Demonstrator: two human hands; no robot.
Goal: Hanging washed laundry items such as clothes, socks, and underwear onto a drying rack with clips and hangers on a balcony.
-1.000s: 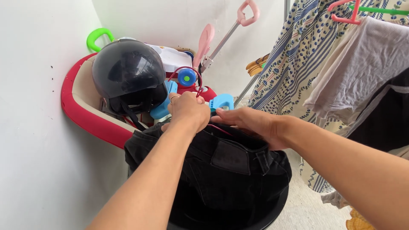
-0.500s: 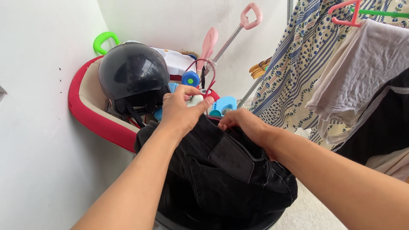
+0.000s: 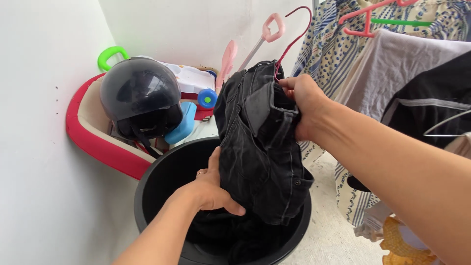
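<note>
The right hand (image 3: 301, 100) is closed around the top of the black shorts (image 3: 260, 147), pinching the waistband together with the lower part of a red hanger (image 3: 294, 39), whose hook rises above the knuckles. The shorts hang down from that grip, bunched and folded (a back pocket flap shows just left of the fingers).

The left hand (image 3: 211, 189) is lower and nearer the person, half curled against the bottom left of the shorts: the thumb lies across the front of the cloth and the fingers go behind it, so it has a loose hold on the hem. A ring shows on one finger.

Directly under both hands is a black bucket (image 3: 157, 181); the hem of the shorts hangs over its opening, and more dark cloth lies in the bottom, below the left hand.

Beyond the left hand, to its left, a black helmet (image 3: 140, 95) sits in a red seat (image 3: 93, 142) against the white wall, with a blue toy part (image 3: 181, 127) touching the helmet's lower edge. A pink handle (image 3: 272, 27) stands behind the shorts.

To the right of the right hand, clothes hang on a rack: a blue-patterned dress (image 3: 326, 54), a pale shirt (image 3: 387, 68) and a black top (image 3: 434, 98), with a pink hanger (image 3: 365, 19) above them.
</note>
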